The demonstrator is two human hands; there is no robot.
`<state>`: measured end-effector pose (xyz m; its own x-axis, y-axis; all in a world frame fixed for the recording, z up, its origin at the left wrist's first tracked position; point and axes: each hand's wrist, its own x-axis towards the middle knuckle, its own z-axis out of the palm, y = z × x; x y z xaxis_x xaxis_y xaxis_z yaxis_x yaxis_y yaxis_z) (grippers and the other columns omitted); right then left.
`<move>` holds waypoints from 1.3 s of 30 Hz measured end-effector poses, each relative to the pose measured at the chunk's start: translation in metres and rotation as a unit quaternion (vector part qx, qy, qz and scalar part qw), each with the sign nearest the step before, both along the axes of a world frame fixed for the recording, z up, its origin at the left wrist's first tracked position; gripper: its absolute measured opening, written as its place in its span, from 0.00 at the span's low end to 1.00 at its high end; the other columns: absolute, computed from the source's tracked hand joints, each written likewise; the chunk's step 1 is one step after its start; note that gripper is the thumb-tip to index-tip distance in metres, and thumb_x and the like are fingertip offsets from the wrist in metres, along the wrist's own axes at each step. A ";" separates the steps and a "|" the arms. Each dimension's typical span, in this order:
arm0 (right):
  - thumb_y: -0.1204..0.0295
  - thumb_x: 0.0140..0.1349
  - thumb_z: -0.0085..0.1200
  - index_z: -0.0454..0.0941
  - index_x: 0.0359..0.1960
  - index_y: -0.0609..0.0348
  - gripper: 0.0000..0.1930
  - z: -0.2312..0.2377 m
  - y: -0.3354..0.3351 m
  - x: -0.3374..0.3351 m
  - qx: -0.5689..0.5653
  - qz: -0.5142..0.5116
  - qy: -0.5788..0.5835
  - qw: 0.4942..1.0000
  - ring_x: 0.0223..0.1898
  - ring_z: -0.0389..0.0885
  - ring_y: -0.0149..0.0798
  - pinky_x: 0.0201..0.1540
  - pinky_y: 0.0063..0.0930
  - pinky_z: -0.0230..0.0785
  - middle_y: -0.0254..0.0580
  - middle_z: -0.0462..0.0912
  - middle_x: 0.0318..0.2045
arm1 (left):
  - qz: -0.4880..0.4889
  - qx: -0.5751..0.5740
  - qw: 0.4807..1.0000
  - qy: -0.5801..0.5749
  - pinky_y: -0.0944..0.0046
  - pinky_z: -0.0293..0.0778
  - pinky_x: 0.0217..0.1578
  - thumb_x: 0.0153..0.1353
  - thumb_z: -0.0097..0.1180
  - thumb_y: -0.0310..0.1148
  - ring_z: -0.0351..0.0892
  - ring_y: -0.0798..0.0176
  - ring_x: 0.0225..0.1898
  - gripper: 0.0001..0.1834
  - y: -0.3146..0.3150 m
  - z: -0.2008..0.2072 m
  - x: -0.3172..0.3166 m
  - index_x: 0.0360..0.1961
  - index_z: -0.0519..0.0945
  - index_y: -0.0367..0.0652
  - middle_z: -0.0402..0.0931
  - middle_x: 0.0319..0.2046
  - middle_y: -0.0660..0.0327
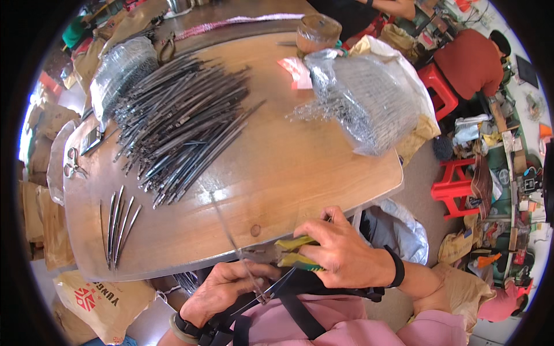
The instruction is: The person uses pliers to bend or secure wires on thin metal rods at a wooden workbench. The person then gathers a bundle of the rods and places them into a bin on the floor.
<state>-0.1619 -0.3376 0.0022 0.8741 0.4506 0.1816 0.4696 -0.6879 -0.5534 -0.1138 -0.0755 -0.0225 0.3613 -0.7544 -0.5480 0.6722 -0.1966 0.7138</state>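
Note:
In front of my body, at the table's near edge, my left hand (228,286) has its fingers closed around a thin, long metal strip (227,228) that slants up over the tabletop. Another dark strip runs below it toward my lap. Beside it my right hand (340,254) grips pliers (290,259) with yellow-green handles, their jaws pointing at the strip near my left fingers. Whether the jaws touch the strip I cannot tell. A large pile of dark metal strips (179,115) lies on the table's left half. Several strips (118,230) lie apart near its left corner.
Plastic-wrapped bundles of thin wire lie at the right (369,104) and far left (124,69) of the table (323,173). Scissors (73,163) rest by the left edge, a round brown tub (317,34) at the back. Red stools (457,187) and a seated person (470,60) are rightward.

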 end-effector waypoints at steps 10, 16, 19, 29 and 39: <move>0.72 0.40 0.58 0.81 0.31 0.63 0.13 0.002 0.017 0.015 0.002 0.063 -0.016 0.998 0.42 0.73 0.46 0.49 0.45 0.59 0.46 0.76 0.41 | -0.084 0.046 0.920 -0.380 0.57 0.74 0.32 0.62 0.58 0.27 0.81 0.53 0.30 0.07 -0.014 0.006 -0.015 0.41 0.81 0.39 0.80 0.31 0.57; 0.74 0.42 0.66 0.82 0.33 0.57 0.12 0.003 0.008 0.015 0.032 -0.104 -0.051 0.993 0.47 0.73 0.46 0.51 0.43 0.58 0.40 0.77 0.43 | 0.302 -0.054 0.929 0.207 0.67 0.56 0.10 0.67 0.53 0.30 0.60 0.66 0.10 0.04 -0.015 0.004 -0.028 0.39 0.74 0.40 0.67 0.20 0.58; 0.77 0.44 0.68 0.83 0.38 0.61 0.16 -0.003 -0.001 -0.010 0.166 -0.139 0.164 0.962 0.41 0.76 0.45 0.45 0.36 0.67 0.41 0.78 0.41 | 0.325 -0.095 0.921 0.191 0.67 0.57 0.11 0.66 0.54 0.30 0.61 0.67 0.10 0.06 -0.014 0.003 -0.029 0.39 0.74 0.39 0.68 0.20 0.58; 0.67 0.46 0.70 0.83 0.47 0.55 0.23 -0.010 0.006 -0.022 0.124 0.008 0.206 0.971 0.48 0.79 0.48 0.50 0.37 0.74 0.44 0.77 0.50 | 0.290 0.051 0.923 -0.247 0.77 0.61 0.25 0.65 0.54 0.18 0.63 0.79 0.24 0.03 -0.020 0.009 -0.044 0.38 0.77 0.34 0.70 0.23 0.70; 0.66 0.54 0.62 0.75 0.35 0.67 0.15 -0.012 0.037 0.017 0.032 0.058 0.089 0.994 0.37 0.79 0.48 0.36 0.35 0.74 0.51 0.74 0.35 | 0.399 0.104 0.893 -0.181 0.73 0.54 0.11 0.65 0.55 0.27 0.60 0.74 0.11 0.04 -0.007 0.008 -0.018 0.35 0.74 0.39 0.70 0.17 0.64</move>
